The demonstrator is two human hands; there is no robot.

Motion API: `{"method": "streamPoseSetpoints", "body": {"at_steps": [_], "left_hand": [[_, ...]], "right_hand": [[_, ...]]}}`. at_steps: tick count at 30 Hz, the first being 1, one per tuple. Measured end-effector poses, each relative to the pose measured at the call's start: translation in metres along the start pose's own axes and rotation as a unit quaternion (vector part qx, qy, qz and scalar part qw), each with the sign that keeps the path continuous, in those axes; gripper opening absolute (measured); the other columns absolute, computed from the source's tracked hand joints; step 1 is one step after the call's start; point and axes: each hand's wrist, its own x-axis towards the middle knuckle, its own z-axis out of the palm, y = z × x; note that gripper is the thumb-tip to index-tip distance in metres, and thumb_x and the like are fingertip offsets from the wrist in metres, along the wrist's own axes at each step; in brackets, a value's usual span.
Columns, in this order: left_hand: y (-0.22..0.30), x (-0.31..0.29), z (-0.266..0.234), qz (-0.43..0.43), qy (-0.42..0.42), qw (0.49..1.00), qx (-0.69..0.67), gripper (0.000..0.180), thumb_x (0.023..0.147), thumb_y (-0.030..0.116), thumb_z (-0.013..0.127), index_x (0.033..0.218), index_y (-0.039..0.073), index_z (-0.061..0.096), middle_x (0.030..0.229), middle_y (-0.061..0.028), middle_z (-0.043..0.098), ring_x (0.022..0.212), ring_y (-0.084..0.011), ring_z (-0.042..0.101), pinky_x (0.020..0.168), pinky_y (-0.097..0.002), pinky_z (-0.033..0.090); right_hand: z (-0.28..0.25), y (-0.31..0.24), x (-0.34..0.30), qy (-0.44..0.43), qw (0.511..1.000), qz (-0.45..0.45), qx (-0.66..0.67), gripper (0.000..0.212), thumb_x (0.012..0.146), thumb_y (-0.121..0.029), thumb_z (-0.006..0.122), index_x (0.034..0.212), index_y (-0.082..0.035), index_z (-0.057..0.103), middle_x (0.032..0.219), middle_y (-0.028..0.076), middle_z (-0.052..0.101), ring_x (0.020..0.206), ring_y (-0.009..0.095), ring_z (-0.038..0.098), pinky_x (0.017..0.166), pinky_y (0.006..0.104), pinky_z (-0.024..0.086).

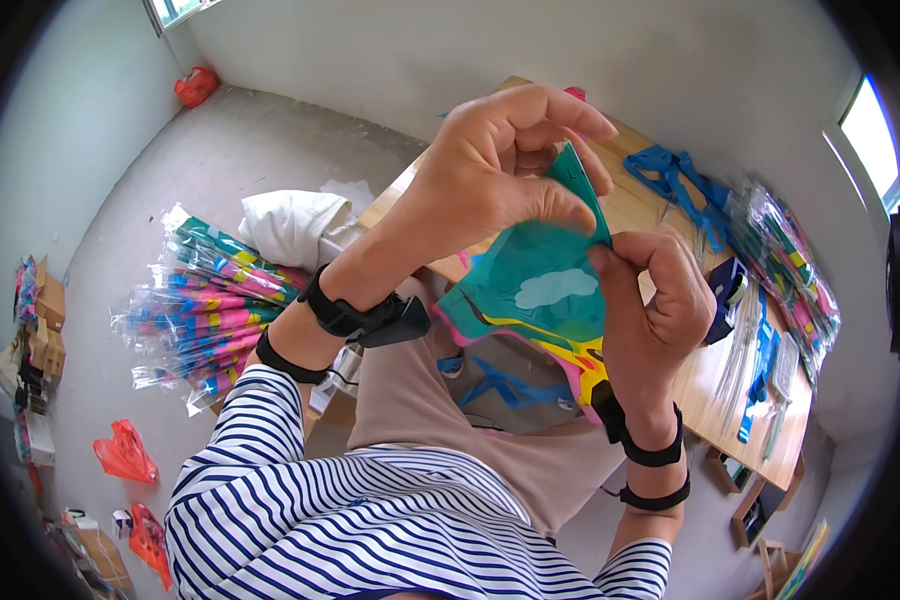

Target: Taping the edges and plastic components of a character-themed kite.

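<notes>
A thin, glossy sheet (530,275), teal with yellow, black and pink parts, hangs in front of me above my lap. My right hand (660,300) pinches its folded teal edge between thumb and bent index finger. Higher up, my left hand (515,165) curves around the pointed upper corner, its thumb in front and fingers behind. The left index finger stretches past the corner without touching it. Below, the sheet's yellow and pink end drops toward my right wrist, partly hidden behind the hand.
A wooden table (705,400) carries blue straps (675,180), thin rods (735,360) and clear-wrapped colourful packs (790,260). More wrapped packs (215,310) fan out at left beside a white cloth bag (295,225). Red plastic bags (125,452) lie on the floor.
</notes>
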Motion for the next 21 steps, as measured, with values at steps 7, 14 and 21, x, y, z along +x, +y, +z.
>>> {"method": "streamPoseSetpoints", "body": {"at_steps": [7, 14, 21], "left_hand": [[-0.003, -0.005, -0.003, -0.009, 0.009, 1.0, 0.028, 0.036, 0.074, -0.011, 0.074, 0.105, 0.0, 0.061, 0.086, -0.0036, 0.065, 0.08, -0.0078, 0.063, 0.075, -0.021, 0.054], [-0.001, -0.003, -0.002, -0.036, 0.018, 0.999, 0.011, 0.038, 0.073, -0.01, 0.074, 0.107, 0.001, 0.063, 0.087, -0.0027, 0.066, 0.082, -0.0088, 0.063, 0.075, -0.0229, 0.053], [0.034, 0.018, -0.009, 0.306, -0.12, 0.755, 0.568, 0.02, 0.07, 0.006, 0.07, 0.09, 0.005, 0.068, 0.085, -0.0068, 0.064, 0.087, -0.026, 0.061, 0.078, -0.0351, 0.048]], "right_hand": [[0.006, -0.002, 0.0, -0.001, 0.998, 0.052, 0.044, 0.013, 0.072, 0.01, 0.068, 0.077, 0.001, 0.06, 0.067, 0.009, 0.058, 0.058, 0.017, 0.055, 0.053, 0.0272, 0.043], [0.003, 0.005, -0.005, -0.016, 0.996, 0.071, 0.042, 0.011, 0.073, 0.009, 0.067, 0.077, 0.002, 0.059, 0.066, 0.009, 0.058, 0.058, 0.017, 0.055, 0.054, 0.027, 0.043], [0.004, 0.012, -0.004, 0.004, 1.0, 0.027, -0.011, 0.009, 0.074, 0.007, 0.066, 0.075, 0.001, 0.059, 0.064, 0.01, 0.056, 0.055, 0.022, 0.053, 0.051, 0.0319, 0.04]]}}
